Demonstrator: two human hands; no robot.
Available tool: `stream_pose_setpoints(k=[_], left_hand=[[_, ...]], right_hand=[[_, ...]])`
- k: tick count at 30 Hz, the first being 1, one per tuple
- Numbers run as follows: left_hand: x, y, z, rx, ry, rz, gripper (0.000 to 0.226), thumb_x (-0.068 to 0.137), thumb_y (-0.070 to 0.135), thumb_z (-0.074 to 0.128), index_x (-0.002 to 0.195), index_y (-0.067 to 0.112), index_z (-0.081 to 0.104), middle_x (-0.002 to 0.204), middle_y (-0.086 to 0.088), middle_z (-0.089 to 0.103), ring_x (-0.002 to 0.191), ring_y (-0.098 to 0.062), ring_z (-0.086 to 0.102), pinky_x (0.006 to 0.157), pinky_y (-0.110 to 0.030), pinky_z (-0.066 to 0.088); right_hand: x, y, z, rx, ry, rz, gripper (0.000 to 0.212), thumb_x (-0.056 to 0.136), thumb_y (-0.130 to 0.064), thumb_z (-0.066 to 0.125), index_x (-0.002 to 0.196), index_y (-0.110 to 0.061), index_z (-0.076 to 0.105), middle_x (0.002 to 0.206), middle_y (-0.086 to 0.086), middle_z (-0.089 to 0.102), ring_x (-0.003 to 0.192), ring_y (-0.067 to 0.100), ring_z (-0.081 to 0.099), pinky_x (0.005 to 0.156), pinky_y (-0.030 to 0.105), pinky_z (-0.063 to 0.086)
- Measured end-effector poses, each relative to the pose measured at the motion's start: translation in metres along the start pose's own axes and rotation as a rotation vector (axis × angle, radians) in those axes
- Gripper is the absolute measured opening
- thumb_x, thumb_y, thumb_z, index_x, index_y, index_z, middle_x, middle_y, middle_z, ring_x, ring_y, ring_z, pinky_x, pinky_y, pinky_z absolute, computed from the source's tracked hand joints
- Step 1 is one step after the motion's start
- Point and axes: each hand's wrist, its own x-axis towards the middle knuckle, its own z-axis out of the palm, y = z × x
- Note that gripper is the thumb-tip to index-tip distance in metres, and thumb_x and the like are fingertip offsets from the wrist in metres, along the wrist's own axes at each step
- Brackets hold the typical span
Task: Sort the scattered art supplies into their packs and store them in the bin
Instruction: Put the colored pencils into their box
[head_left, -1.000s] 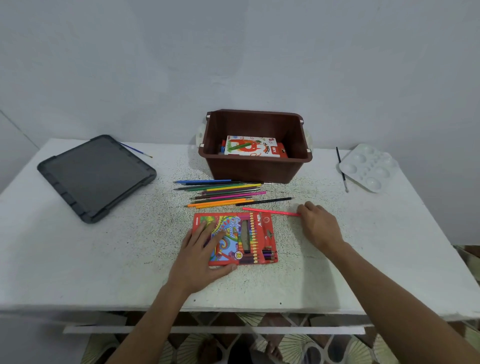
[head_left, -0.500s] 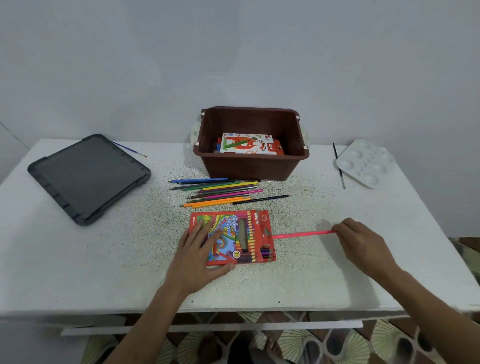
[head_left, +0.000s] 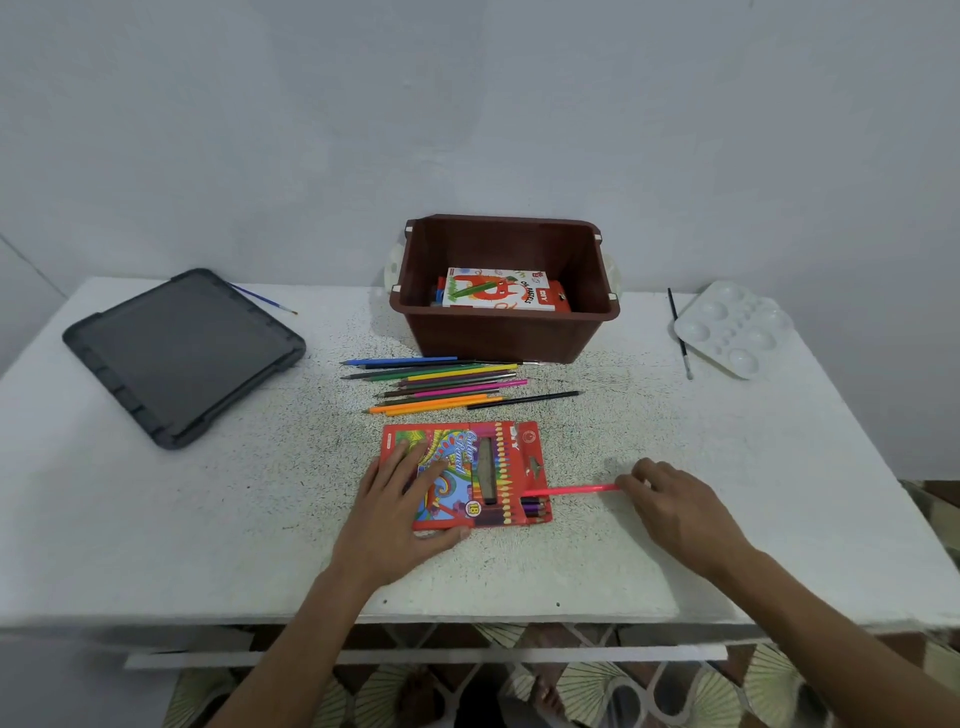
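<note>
A red colour-pencil pack (head_left: 488, 467) lies flat near the table's front edge. My left hand (head_left: 402, 512) rests on its left half with fingers spread, holding it down. My right hand (head_left: 670, 501) pinches the back end of a pink pencil (head_left: 571, 490), whose tip is inside the pack's open right end beside several pencils there. Several loose coloured pencils (head_left: 441, 384) lie in a row between the pack and the brown bin (head_left: 504, 332). The bin holds an oil pastels box (head_left: 496, 291).
A dark grey bin lid (head_left: 182, 353) lies at the left with a blue paintbrush (head_left: 262, 300) behind it. At the right are a white paint palette (head_left: 732, 327) and a black brush (head_left: 679, 332). The white table's (head_left: 156, 519) front edge is close to me.
My right hand picked up the pink pencil from in front of the pack, swung it out to the right, and now slides its tip into the pack's right end. My left hand stayed on the pack.
</note>
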Motion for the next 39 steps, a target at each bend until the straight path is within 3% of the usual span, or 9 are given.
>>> stream_pose_setpoints(k=[9,16,19,25,28,30,33,36,39], left_hand=[[0.001,0.002,-0.001,-0.015,0.024,-0.017,0.093,0.077,0.09,0.034,0.151,0.034,0.03,0.162,0.006,0.018,0.151,-0.016,0.004,0.119,-0.046,0.008],[0.0,0.002,-0.002,-0.041,0.038,-0.004,0.094,0.077,0.09,0.035,0.151,0.034,0.029,0.163,0.006,0.017,0.151,-0.013,0.004,0.118,-0.043,0.007],[-0.001,0.002,-0.002,-0.06,0.05,0.002,0.092,0.076,0.089,0.038,0.151,0.035,0.029,0.162,0.004,0.019,0.15,-0.011,0.004,0.117,-0.043,0.01],[-0.001,0.003,-0.004,-0.043,0.029,-0.003,0.093,0.076,0.089,0.038,0.151,0.036,0.027,0.163,0.005,0.016,0.147,-0.004,-0.007,0.118,-0.039,0.005],[-0.002,0.003,-0.006,-0.044,0.02,-0.002,0.093,0.076,0.089,0.038,0.152,0.037,0.025,0.163,0.007,0.013,0.146,-0.002,-0.01,0.118,-0.037,0.001],[-0.002,0.003,-0.006,-0.051,0.026,-0.005,0.093,0.076,0.089,0.038,0.152,0.037,0.026,0.163,0.005,0.015,0.147,-0.004,-0.008,0.118,-0.039,0.003],[-0.002,0.004,-0.005,-0.054,0.023,-0.011,0.093,0.076,0.09,0.037,0.151,0.036,0.028,0.163,0.005,0.015,0.149,-0.01,-0.001,0.119,-0.041,0.007],[-0.002,0.003,-0.004,-0.063,0.04,0.0,0.093,0.077,0.09,0.036,0.151,0.034,0.031,0.162,0.003,0.018,0.15,-0.014,0.005,0.121,-0.046,0.012],[-0.001,0.003,-0.003,-0.052,0.032,0.001,0.093,0.077,0.09,0.037,0.151,0.035,0.03,0.162,0.003,0.018,0.151,-0.014,0.005,0.121,-0.047,0.013]], right_hand=[[0.011,-0.017,0.005,-0.017,0.017,0.07,0.028,0.07,0.001,0.076,0.094,-0.01,0.069,0.078,0.005,0.052,0.054,0.023,0.046,0.048,0.027,0.026],[0.007,-0.016,0.005,-0.04,0.05,0.008,0.033,0.068,0.004,0.079,0.097,-0.008,0.068,0.082,0.006,0.055,0.057,0.023,0.048,0.047,0.03,0.036],[0.011,-0.03,0.006,-0.001,0.062,-0.009,0.034,0.068,0.003,0.078,0.098,-0.01,0.067,0.082,0.005,0.054,0.057,0.022,0.048,0.048,0.03,0.034],[0.027,-0.063,0.01,0.1,0.058,-0.04,0.024,0.076,-0.015,0.079,0.098,-0.015,0.069,0.075,0.002,0.051,0.055,0.017,0.047,0.05,0.025,0.026],[0.037,-0.078,0.011,0.126,0.081,-0.058,0.017,0.084,-0.024,0.065,0.098,-0.016,0.07,0.076,0.001,0.055,0.057,0.017,0.052,0.051,0.022,0.029],[0.041,-0.082,0.013,0.139,0.095,-0.068,0.023,0.086,-0.027,0.051,0.093,-0.016,0.069,0.078,0.0,0.058,0.058,0.016,0.055,0.051,0.021,0.031],[0.042,-0.078,0.017,0.171,0.077,-0.044,0.015,0.082,-0.02,0.064,0.096,-0.014,0.068,0.079,0.0,0.057,0.06,0.017,0.055,0.049,0.022,0.036],[0.044,-0.071,0.017,0.217,0.095,0.014,0.025,0.091,-0.027,0.049,0.097,-0.012,0.067,0.077,0.0,0.055,0.058,0.017,0.053,0.043,0.028,0.044],[0.053,-0.06,0.015,0.214,0.133,0.083,0.024,0.093,-0.023,0.048,0.094,-0.01,0.068,0.076,0.002,0.057,0.058,0.018,0.056,0.043,0.024,0.035]])
